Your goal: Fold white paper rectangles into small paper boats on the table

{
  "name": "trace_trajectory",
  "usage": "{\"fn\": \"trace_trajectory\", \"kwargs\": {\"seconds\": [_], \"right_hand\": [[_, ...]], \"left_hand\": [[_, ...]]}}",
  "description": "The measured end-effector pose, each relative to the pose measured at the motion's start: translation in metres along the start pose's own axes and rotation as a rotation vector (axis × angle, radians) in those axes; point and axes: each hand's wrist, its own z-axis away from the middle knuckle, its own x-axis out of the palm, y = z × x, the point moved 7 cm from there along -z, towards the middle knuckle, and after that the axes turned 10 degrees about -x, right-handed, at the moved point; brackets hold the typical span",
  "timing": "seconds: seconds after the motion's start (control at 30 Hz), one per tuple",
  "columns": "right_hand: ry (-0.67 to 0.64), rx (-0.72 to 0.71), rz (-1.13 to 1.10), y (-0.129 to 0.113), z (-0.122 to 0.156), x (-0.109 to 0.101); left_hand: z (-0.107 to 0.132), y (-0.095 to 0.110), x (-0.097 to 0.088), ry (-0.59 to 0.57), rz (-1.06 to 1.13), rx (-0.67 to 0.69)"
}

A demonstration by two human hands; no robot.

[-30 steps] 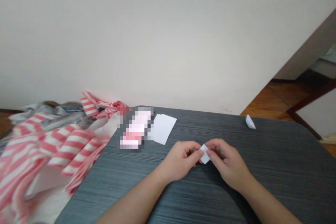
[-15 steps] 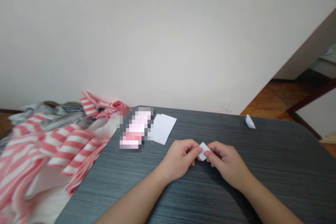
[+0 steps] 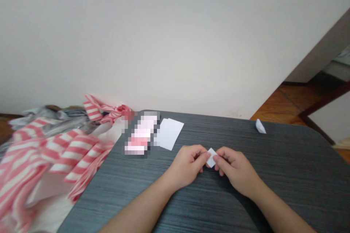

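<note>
Between my hands is a small folded piece of white paper (image 3: 211, 158), diamond-shaped, with a crease line down its face. My left hand (image 3: 188, 164) pinches its left corner between thumb and fingers. On the opposite corner, my right hand (image 3: 235, 169) grips it the same way, thumb on top. The paper is held just above the dark wood-grain table (image 3: 207, 207). Beyond my left hand lie white paper sheets (image 3: 171, 134), flat and slightly offset. A small folded white paper boat (image 3: 260, 126) rests near the far right edge.
A blurred-out pink and white object (image 3: 142, 136) lies at the table's far left. Red-and-white striped cloth (image 3: 73, 153) is heaped beside the table's left edge. A pale wall (image 3: 175, 43) stands right behind the table, and wooden floor (image 3: 281, 103) shows at the right.
My right thumb has shifted slightly on the folded paper, so the crease on its face shows more clearly. My left hand and the other things have stayed put.
</note>
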Motion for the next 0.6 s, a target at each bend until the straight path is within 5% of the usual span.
{"fn": "trace_trajectory", "kwargs": {"seconds": [0.6], "right_hand": [[-0.045, 0.069, -0.055, 0.0008, 0.0008, 0.0020]], "left_hand": [[-0.0006, -0.0038, 0.0003, 0.007, 0.023, -0.024]]}}
